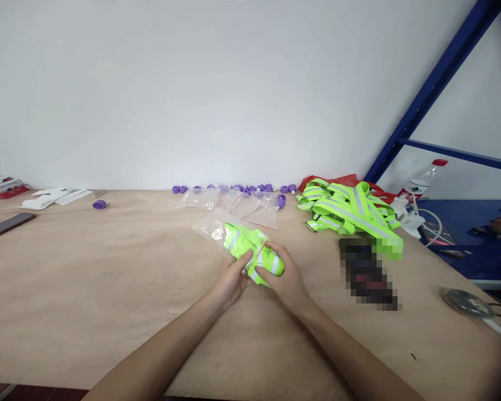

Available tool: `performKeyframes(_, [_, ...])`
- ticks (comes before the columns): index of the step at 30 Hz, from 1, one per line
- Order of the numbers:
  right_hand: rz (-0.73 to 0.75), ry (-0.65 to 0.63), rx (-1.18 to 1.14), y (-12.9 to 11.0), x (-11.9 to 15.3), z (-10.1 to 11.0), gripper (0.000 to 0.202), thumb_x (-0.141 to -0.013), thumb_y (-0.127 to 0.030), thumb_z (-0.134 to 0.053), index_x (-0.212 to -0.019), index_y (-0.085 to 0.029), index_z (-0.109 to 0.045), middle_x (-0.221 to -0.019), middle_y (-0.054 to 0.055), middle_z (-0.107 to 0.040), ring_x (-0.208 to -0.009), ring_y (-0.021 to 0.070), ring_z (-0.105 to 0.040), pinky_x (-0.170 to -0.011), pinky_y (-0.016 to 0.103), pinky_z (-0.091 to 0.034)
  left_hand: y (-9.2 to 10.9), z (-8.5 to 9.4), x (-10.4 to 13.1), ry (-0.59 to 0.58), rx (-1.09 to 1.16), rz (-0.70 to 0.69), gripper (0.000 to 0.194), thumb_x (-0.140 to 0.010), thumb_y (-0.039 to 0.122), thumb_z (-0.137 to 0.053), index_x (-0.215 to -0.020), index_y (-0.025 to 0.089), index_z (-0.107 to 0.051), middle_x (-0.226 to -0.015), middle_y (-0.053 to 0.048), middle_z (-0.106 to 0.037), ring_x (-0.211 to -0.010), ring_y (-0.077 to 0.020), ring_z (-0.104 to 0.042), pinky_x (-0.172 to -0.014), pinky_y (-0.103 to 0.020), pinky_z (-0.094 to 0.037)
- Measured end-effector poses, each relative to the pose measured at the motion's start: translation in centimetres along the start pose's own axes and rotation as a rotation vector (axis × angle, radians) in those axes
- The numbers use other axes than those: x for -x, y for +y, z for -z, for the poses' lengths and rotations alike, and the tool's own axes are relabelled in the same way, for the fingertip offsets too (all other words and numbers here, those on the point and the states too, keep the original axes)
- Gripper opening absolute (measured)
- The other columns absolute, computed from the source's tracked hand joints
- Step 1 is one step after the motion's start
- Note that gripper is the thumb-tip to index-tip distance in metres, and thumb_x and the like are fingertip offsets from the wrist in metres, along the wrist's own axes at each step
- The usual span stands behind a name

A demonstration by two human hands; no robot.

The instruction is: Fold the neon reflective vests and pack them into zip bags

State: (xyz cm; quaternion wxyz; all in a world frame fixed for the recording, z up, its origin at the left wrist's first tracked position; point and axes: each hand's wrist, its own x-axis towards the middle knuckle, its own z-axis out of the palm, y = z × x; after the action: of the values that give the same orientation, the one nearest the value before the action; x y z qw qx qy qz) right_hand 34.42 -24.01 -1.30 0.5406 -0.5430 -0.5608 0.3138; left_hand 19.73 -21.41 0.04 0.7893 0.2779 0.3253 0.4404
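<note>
Left hand: the left hand [232,281] is gripping the clear plastic bag [209,227] near its mouth, thumb lying over the bundle's left part.
Right hand: the right hand [290,278] is holding the right end of the folded fluorescent yellow-green strap bundle with silvery stripes [271,264], fingers curling around it.
Bundle: it is sitting partly inside the bag, above the surface's [108,301] middle.
Far middle: flat clear plastic bags with red edges [259,211] are lying before small rounded purple pieces [268,188].
Far right: a tangled heap of matching yellow-green straps [359,206] is resting.
</note>
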Motion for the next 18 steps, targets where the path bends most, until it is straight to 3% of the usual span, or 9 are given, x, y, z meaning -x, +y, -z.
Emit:
performKeyframes(3, [-0.045,0.005,-0.052,-0.2,-0.1,0.1,0.051,-0.072,-0.034,-0.074,-0.12,-0.021,-0.064,-0.123,0.009,-0.067,-0.116,0.0287,-0.062,-0.103,0.044,-0.05,0.6,0.7,-0.3,-0.022,-0.029,0.02,0.058,-0.086,0.059,-0.069,-0.126,0.017,-0.066,-0.125,-0.015,-0.071,-0.111,-0.0311,-0.069,-0.093,-0.043,-0.058])
performKeyframes(6, [-0.021,0.035,-0.068,-0.5,-0.1,0.2,0.047,-0.072,-0.032,-0.075,-0.117,-0.022,-0.068,-0.121,0.007,-0.069,-0.115,0.0281,-0.063,-0.103,0.043,-0.049,1.2,1.1,-0.3,-0.067,-0.06,0.046,0.065,-0.085,0.068,-0.064,-0.126,0.018,-0.067,-0.127,-0.015,-0.07,-0.114,-0.0321,-0.067,-0.095,-0.045,-0.057])
performKeyframes(12, [0.016,0.139,-0.044,-0.1,-0.2,0.2,0.047,-0.07,-0.033,-0.076,-0.115,-0.022,-0.069,-0.118,0.007,-0.069,-0.112,0.0276,-0.063,-0.102,0.043,-0.05,0.5,0.7,0.2,-0.132,-0.115,-0.036,0.054,-0.078,0.049,-0.081,-0.121,0.018,-0.071,-0.123,-0.013,-0.072,-0.111,-0.0313,-0.069,-0.098,-0.044,-0.054])
performKeyframes(18, [0.0,0.155,-0.025,0.6,-0.3,0.0,0.049,-0.071,-0.031,-0.073,-0.118,-0.022,-0.067,-0.118,0.008,-0.067,-0.112,0.0273,-0.063,-0.102,0.044,-0.05,-0.5,1.0,0.3,-0.259,-0.33,-0.067,0.043,-0.084,0.046,-0.077,-0.113,0.015,-0.076,-0.108,-0.013,-0.076,-0.105,-0.0317,-0.07,-0.097,-0.042,-0.053])
